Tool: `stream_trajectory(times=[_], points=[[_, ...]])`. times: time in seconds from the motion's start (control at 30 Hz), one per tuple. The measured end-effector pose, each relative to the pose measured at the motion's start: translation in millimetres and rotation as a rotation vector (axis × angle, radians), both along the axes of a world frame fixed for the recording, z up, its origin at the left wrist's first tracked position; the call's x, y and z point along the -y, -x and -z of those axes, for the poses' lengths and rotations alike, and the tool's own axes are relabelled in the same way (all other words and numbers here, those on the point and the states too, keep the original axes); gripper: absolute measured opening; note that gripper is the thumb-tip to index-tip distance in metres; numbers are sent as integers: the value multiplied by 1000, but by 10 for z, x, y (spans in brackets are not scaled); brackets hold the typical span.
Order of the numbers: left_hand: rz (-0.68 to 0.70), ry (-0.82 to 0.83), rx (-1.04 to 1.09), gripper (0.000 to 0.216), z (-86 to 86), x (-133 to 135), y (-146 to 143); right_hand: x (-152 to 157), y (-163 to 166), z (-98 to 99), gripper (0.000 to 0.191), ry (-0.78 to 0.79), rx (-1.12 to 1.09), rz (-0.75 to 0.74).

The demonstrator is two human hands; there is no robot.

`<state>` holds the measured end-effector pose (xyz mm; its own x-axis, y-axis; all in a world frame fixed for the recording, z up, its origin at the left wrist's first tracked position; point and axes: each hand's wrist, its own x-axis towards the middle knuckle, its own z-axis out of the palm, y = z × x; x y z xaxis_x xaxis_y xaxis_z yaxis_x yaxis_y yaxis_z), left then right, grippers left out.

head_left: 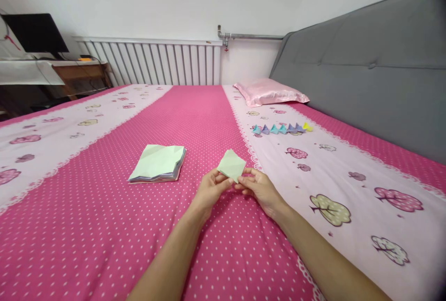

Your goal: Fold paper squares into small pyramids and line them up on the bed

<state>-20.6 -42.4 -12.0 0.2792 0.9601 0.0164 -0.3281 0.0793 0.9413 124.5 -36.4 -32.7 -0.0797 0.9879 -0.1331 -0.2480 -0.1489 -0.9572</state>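
A small pale green folded paper (231, 165), turned like a diamond, is held between my two hands just above the pink bedspread. My left hand (211, 189) pinches its lower left edge, thumb in front and fingers behind. On the lower right edge, my right hand (259, 188) grips the paper with thumb and fingertips. To the left lies a stack of paper sheets (158, 162), pale green on top with other colours at its edges. A row of small folded paper pieces (274, 129) in blue, purple and yellow stands on the bed at right.
The bedspread (114, 226) has dotted pink bands and pale bands with printed trees. A pink pillow (270, 92) lies by the grey headboard (369, 66). Behind the bed is a white radiator (156, 62); a black monitor (35, 34) stands on a desk at far left.
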Motion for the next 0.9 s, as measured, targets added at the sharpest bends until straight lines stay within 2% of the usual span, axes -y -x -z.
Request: stream_trajectory(times=[0.13,0.23,0.53,0.77,0.9], points=[[78,7,56,39,12,-1,0,-12,-1,5,28,11,-21,-5],[40,9,45,29,36,-16,4,-6,-2,0,28,14,-31,-31],[27,0,-74,25,37,-29,-9,7,19,33,33,-68,4,-119],[-14,-111,-154,23,141,-81,-51,45,46,55,31,-54,98,-73],[-88,-112,-210,20,186,-96,-55,52,49,78,31,-163,95,-119]])
